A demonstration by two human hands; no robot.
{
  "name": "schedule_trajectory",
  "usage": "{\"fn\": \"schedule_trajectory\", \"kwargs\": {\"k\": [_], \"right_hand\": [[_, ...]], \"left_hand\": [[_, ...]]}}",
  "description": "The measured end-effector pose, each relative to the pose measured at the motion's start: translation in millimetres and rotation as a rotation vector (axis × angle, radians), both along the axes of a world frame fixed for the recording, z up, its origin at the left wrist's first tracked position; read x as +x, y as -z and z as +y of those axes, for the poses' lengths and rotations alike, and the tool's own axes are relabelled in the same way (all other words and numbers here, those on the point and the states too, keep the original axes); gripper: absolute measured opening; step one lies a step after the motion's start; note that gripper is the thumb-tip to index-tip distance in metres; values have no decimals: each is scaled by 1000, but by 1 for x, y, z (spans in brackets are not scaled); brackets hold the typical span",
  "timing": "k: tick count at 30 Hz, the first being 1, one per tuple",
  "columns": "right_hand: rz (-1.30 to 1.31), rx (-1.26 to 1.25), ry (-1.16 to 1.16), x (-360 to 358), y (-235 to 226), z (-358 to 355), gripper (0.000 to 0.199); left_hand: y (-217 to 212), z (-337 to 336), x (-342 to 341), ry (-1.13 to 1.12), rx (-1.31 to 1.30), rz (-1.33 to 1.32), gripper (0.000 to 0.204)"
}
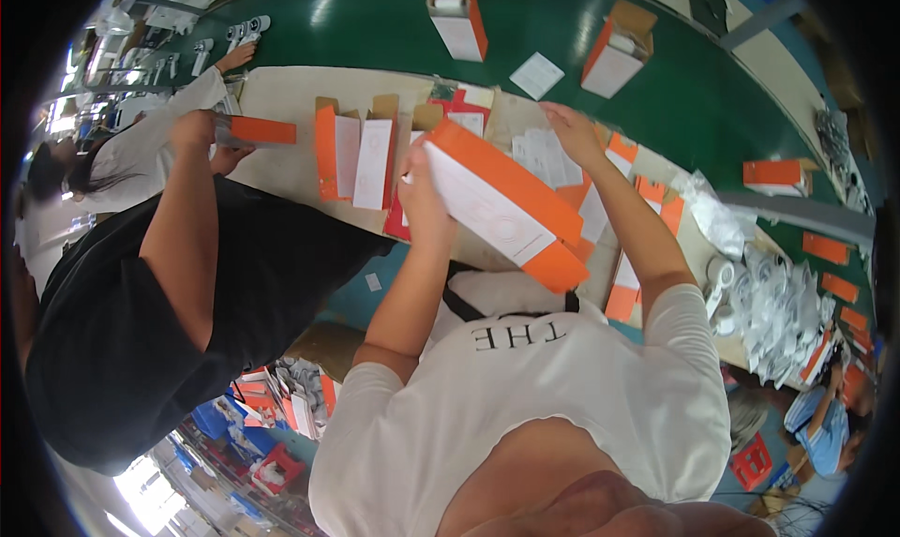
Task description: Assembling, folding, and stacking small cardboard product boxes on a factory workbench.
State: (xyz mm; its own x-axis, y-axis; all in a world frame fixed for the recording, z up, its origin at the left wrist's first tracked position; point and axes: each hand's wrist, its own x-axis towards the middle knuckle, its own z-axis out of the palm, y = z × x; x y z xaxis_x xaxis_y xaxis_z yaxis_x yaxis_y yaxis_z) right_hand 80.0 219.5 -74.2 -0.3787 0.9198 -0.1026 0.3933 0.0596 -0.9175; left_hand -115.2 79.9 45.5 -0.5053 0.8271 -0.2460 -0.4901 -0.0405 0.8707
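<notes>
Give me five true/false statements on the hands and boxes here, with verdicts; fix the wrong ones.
1. The left hand holds an orange-and-white box. True.
2. Both hands grip that box. False: the right hand is apart from it.
3. A white sheet lies on the green surface. True.
4. The two boxes standing there are shut. False: the left box and the right box both have open tops.
5. A co-worker's hand holds a partly orange carton. True.
</notes>
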Motion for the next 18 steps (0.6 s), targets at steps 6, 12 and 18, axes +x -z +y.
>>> {"fn": "schedule_trajectory", "kwargs": {"k": [6,12,18], "right_hand": [[-802,434,205,-25,71,76,43],[-266,530,303,-7,51,66,13],[70,1022,58,21,-112,-54,22]], "left_hand": [[87,-12,-40,118,-28,-779,37],[90,-6,-7,205,-57,-566,20],[77,-2,-1,-111,-319,-896,34]]}}
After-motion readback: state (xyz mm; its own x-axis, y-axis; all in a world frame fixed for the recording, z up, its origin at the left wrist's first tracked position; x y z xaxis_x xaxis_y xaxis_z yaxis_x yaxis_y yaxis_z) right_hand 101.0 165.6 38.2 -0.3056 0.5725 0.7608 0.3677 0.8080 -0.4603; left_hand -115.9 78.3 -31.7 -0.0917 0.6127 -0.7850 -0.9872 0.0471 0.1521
